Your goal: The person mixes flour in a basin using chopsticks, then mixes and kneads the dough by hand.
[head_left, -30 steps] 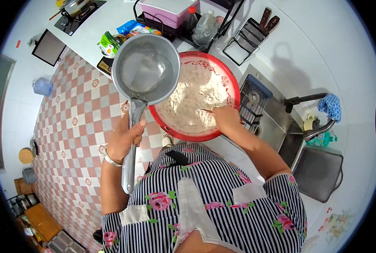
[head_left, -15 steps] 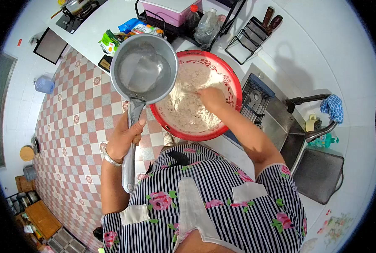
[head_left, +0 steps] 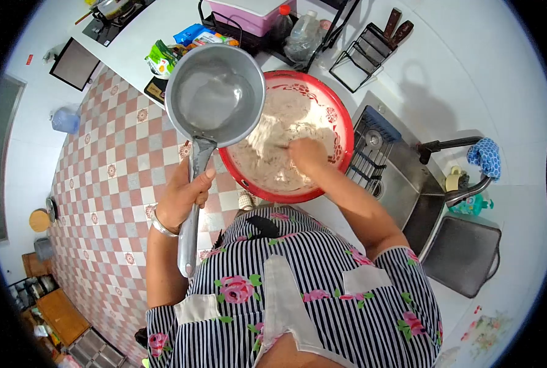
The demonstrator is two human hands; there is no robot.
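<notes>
My left hand [head_left: 187, 195] is wrapped round the handle of a grey metal water dipper [head_left: 181, 126], whose bowl holds clear water. The dipper is over the left rim of a red-edged enamel basin [head_left: 349, 132] and hides part of it. Inside the basin lies pale flour [head_left: 273, 172], partly clumped and damp-looking. My right hand [head_left: 308, 156] is closed in a fist over the flour. A thin tip, apparently of chopsticks [head_left: 281, 146], pokes out from its left side; most of their length is hidden by the fingers and blur.
Right of the basin is a steel sink [head_left: 402, 178] with a drying rack and a black tap [head_left: 445, 146]. A knife holder [head_left: 365, 58] stands behind. Snack packets [head_left: 163, 60] and a pink box [head_left: 249, 15] sit on the counter. A dark tray [head_left: 460, 254] lies at right.
My right hand has moved slightly downward in the basin, and the flour around it is stirred. The dipper has shifted a little up and right, still held level.
</notes>
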